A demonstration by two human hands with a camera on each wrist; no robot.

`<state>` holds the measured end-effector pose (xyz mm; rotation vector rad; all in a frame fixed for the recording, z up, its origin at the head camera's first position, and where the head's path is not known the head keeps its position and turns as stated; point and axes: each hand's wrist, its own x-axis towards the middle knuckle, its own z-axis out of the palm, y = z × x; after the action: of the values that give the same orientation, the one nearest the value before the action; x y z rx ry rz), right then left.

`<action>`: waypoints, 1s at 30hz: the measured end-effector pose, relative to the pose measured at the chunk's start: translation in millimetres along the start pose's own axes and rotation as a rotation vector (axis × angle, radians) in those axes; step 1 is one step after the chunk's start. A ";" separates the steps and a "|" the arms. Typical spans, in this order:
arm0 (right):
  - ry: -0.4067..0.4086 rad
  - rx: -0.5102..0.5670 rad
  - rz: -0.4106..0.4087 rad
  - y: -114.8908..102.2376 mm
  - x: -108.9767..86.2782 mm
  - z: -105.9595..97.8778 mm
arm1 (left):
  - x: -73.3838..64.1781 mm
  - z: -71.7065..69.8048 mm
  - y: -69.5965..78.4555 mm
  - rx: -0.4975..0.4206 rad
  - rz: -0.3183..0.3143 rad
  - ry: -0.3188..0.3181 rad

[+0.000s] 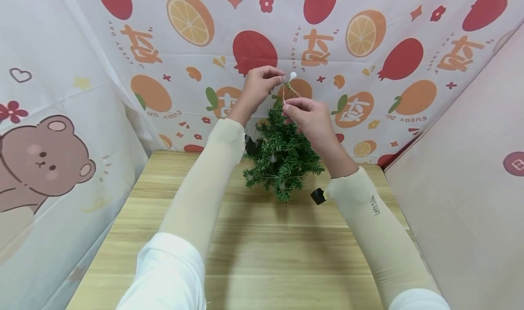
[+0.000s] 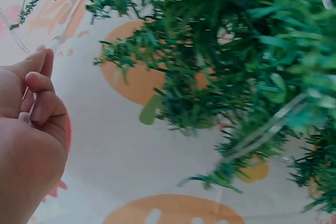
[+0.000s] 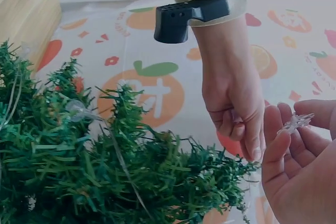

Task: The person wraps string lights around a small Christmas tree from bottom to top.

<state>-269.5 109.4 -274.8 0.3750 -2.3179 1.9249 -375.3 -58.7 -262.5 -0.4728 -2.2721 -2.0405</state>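
A small green artificial Christmas tree point(image 1: 286, 151) stands on the table with a thin clear wire of string lights point(image 2: 268, 132) wound through it. Near the treetop, my left hand point(image 1: 259, 85) pinches a strand of this wire between thumb and fingers. Just below and to the right, my right hand point(image 1: 307, 114) pinches the wire too. In the right wrist view, a clear spiky plastic piece point(image 3: 296, 123) lies among the right hand's fingers. A white ball point(image 1: 293, 75) shows above the treetop. One clear bulb point(image 3: 76, 109) sits among the branches.
The wooden table point(image 1: 278, 255) carries the tree near its back edge. Behind it hangs a fruit-print cloth point(image 1: 229, 23); a bear-print cloth point(image 1: 45, 160) hangs at left and a plain pale panel point(image 1: 462, 164) at right. Black wrist cameras point(image 3: 181, 19) are strapped to the arms.
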 end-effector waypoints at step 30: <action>-0.031 -0.178 0.050 38.7 -41.1 -11.3 | -46.2 0.6 -39.0 0.074 0.106 0.018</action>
<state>-240.6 132.0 -319.3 0.3346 -2.5169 1.7258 -341.3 -70.2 -311.2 -0.5552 -2.2510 -1.8970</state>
